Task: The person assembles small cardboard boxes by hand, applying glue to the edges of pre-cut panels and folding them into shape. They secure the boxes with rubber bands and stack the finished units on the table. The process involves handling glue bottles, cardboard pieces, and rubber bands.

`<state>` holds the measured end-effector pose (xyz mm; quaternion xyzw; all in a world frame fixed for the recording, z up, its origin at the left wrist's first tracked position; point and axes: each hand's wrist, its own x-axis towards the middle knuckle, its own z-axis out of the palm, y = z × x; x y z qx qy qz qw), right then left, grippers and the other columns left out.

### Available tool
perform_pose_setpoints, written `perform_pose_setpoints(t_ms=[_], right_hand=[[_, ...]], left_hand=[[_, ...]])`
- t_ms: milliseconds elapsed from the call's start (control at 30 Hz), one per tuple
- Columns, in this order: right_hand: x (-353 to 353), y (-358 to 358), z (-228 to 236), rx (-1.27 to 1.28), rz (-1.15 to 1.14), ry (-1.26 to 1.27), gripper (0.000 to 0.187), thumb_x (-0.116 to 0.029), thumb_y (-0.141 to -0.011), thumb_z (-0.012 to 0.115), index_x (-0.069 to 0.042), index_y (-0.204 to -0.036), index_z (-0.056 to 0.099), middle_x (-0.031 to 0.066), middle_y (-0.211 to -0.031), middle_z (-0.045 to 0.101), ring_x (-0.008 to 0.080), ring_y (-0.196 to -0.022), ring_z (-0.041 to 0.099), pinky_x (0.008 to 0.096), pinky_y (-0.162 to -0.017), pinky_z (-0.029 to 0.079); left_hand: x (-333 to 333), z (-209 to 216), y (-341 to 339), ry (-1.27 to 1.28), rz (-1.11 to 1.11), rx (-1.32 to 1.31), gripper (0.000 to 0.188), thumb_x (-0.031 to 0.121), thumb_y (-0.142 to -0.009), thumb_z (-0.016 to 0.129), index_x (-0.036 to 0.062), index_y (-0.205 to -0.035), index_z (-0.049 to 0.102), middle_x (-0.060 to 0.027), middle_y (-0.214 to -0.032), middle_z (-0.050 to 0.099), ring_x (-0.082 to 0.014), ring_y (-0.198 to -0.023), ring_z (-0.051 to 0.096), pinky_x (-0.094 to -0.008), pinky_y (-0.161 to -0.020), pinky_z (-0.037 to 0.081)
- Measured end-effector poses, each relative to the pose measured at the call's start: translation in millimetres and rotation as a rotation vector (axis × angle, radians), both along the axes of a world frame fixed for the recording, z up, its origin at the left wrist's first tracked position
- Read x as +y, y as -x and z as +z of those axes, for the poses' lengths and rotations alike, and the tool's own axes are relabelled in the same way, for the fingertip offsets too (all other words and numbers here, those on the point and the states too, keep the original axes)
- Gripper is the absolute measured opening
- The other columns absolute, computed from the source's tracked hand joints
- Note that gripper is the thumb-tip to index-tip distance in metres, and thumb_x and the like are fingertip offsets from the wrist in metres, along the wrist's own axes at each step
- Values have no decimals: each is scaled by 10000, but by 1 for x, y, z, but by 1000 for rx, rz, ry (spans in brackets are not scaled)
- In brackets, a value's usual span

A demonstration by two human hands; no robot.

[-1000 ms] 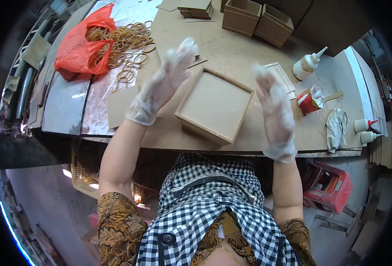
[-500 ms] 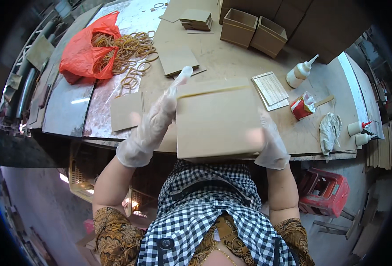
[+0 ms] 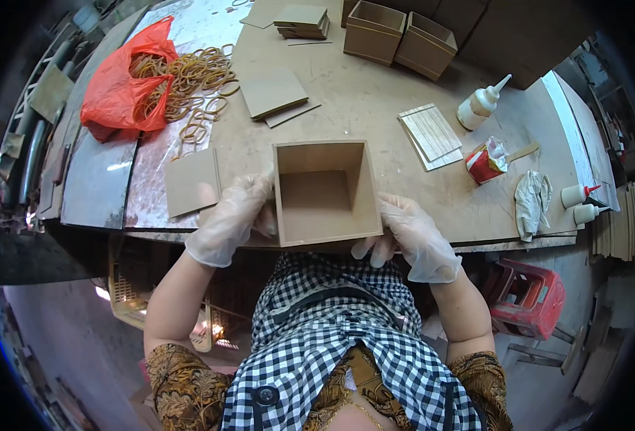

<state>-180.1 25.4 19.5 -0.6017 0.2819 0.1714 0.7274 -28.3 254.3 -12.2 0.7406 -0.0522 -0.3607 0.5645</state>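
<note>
Around the middle of the frame, the left hand (image 3: 231,215), gloved in thin, cloudy white, and the right hand (image 3: 419,235), gloved too, grip the sides of a brown, square, open-topped board box (image 3: 317,228); tan, loopy rubber bands (image 3: 197,87) and a red plastic bag (image 3: 116,97) are at the upper left

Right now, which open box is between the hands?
The nearest brown box, between the left hand and right hand; the two other open boxes stand farther back.
</note>
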Motion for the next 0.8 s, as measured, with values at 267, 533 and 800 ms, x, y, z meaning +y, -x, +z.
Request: perform_pose_setpoints(t_ms=[267, 533, 800], right_hand=[[-2, 18, -12, -150, -281, 234, 410, -366, -1018, 543, -8, -1208, 609, 78, -702, 677, 85, -522, 573, 212, -513, 449], [1, 2, -4, -824, -471, 701, 178, -103, -983, 580, 30, -1074, 655, 151, -1079, 704, 183, -967, 686, 298, -847, 534], [26, -33, 11, -938, 62, 1000, 625, -283, -906, 698, 112, -1336, 474, 304, -1391, 489, 433, -1334, 454, 457, -1116, 364]], left_hand=[[21, -5, -21, -188, 161, -689, 287, 240, -1002, 572, -13, -1107, 657, -44, -858, 676, -110, -722, 614, -286, -649, 499], [14, 16, 16, 244, 212, -870, 412, 240, -1055, 431, -22, -1372, 471, -125, -1367, 526, -213, -1308, 453, -358, -1112, 312], [-26, 9, 51, 574, 350, -496, 686, 550, -1048, 216, 54, -1516, 286, -110, -1518, 401, -218, -1414, 340, -393, -1182, 246]])
